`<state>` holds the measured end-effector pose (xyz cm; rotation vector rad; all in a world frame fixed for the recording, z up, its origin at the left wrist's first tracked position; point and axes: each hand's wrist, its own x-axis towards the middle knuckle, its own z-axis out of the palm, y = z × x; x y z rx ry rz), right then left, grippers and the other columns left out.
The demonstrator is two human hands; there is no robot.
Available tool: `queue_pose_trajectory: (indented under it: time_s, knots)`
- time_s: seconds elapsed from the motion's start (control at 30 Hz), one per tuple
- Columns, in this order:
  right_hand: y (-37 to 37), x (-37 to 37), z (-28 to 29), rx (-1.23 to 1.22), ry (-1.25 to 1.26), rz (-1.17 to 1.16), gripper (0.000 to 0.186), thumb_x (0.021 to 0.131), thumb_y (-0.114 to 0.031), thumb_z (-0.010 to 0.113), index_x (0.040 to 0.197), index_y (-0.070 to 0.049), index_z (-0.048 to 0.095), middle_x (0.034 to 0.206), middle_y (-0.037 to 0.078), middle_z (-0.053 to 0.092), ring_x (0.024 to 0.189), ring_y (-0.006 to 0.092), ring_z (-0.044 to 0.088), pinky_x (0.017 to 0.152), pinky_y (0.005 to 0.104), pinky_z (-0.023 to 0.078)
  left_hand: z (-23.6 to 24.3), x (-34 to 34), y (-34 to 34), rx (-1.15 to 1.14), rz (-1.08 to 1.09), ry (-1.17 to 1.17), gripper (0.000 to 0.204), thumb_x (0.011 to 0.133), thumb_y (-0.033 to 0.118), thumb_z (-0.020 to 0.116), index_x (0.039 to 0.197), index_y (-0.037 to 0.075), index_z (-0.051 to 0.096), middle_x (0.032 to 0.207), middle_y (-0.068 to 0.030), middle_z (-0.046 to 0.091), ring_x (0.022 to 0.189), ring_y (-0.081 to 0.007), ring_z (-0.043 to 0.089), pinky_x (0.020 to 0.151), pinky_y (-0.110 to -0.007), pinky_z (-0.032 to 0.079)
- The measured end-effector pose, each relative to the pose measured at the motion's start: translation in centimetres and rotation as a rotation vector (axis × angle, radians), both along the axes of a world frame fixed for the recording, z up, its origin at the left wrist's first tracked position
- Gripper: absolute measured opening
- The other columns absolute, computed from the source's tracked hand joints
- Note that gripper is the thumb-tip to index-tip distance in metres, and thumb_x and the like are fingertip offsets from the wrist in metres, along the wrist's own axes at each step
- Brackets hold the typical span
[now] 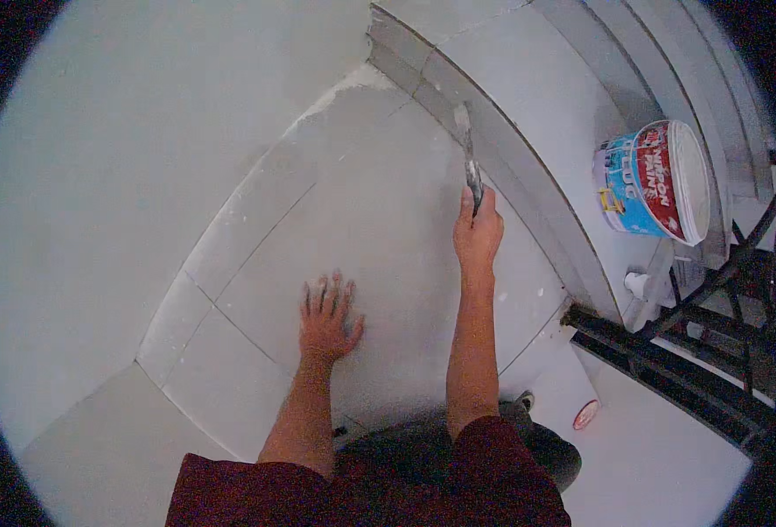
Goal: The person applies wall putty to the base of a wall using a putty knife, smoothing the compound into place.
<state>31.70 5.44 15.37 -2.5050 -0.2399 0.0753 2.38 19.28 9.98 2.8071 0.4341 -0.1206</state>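
Note:
My right hand (478, 230) is wrapped round the dark handle of a putty knife (470, 145). The knife's narrow, smeared blade points away from me, close to the foot of the curved step riser (515, 149). Lower and to the left, my left hand (328, 321) has its fingers spread, palm down, over the pale tiled landing (379, 202). It holds nothing, and whitish dust marks its fingertips. Whether that palm presses on the tiles I cannot tell. Pale residue (362, 79) shows in the far corner where the wall meets the riser.
A paint bucket (616, 184) with a blue and red label stands on the step at the right, beside further curved steps (669, 79). A small white cup (636, 283) sits near the black metal railing (695, 369). The plain wall (125, 193) bounds the left side.

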Motion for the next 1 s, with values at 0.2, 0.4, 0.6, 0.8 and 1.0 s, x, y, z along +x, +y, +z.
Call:
queue_pose_trajectory:
  time_s: [0.2, 0.4, 0.6, 0.8, 1.0]
  knots:
    - [0.3, 1.4, 0.0, -0.114, -0.133, 0.056, 0.034, 0.105, -0.030, 0.054, 0.128, -0.006, 0.054, 0.088, 0.026, 0.070, 0.078, 0.0462, 0.070, 0.068, 0.0542, 0.054, -0.1, -0.4, 0.2, -0.068, 0.015, -0.030, 0.075, 0.090, 0.047, 0.064, 0.156, 0.017, 0.044, 0.167, -0.0125, 0.031, 0.154, -0.0366, 0.028, 0.125, -0.063, 0.016]
    - [-0.1, 1.6, -0.6, -0.002, -0.173, 0.024, 0.036, 0.104, -0.029, 0.055, 0.130, -0.005, 0.055, 0.088, 0.026, 0.070, 0.077, 0.0460, 0.070, 0.068, 0.0530, 0.054, -0.3, 0.1, 0.0, -0.069, 0.014, -0.033, 0.076, 0.090, 0.049, 0.063, 0.157, 0.019, 0.043, 0.168, -0.0105, 0.029, 0.154, -0.0375, 0.027, 0.124, -0.064, 0.016]
    - [0.3, 1.6, -1.0, -0.035, -0.219, 0.066, 0.035, 0.104, -0.027, 0.056, 0.130, -0.004, 0.055, 0.088, 0.026, 0.070, 0.076, 0.0452, 0.070, 0.066, 0.0538, 0.054, 0.1, -0.1, 0.3, -0.066, 0.023, 0.002, 0.076, 0.091, 0.049, 0.063, 0.158, 0.020, 0.042, 0.169, -0.0101, 0.028, 0.154, -0.0361, 0.028, 0.125, -0.063, 0.015]
    - [0.0, 1.5, -2.1, 0.070, -0.256, 0.021, 0.031, 0.103, -0.025, 0.058, 0.124, -0.003, 0.056, 0.079, 0.025, 0.068, 0.071, 0.0440, 0.070, 0.063, 0.0523, 0.053, 0.0, 0.1, 0.0, -0.047, 0.031, -0.022, 0.075, 0.090, 0.048, 0.064, 0.157, 0.020, 0.043, 0.168, -0.0105, 0.030, 0.154, -0.0346, 0.028, 0.126, -0.062, 0.014]
    - [0.3, 1.5, -2.2, 0.016, -0.252, 0.041, 0.030, 0.102, -0.026, 0.059, 0.122, -0.003, 0.058, 0.075, 0.025, 0.067, 0.064, 0.0429, 0.068, 0.057, 0.0513, 0.053, 0.2, 0.2, 0.1, -0.054, 0.017, -0.017, 0.076, 0.090, 0.047, 0.065, 0.157, 0.020, 0.042, 0.168, -0.0103, 0.030, 0.154, -0.0346, 0.029, 0.126, -0.062, 0.015]
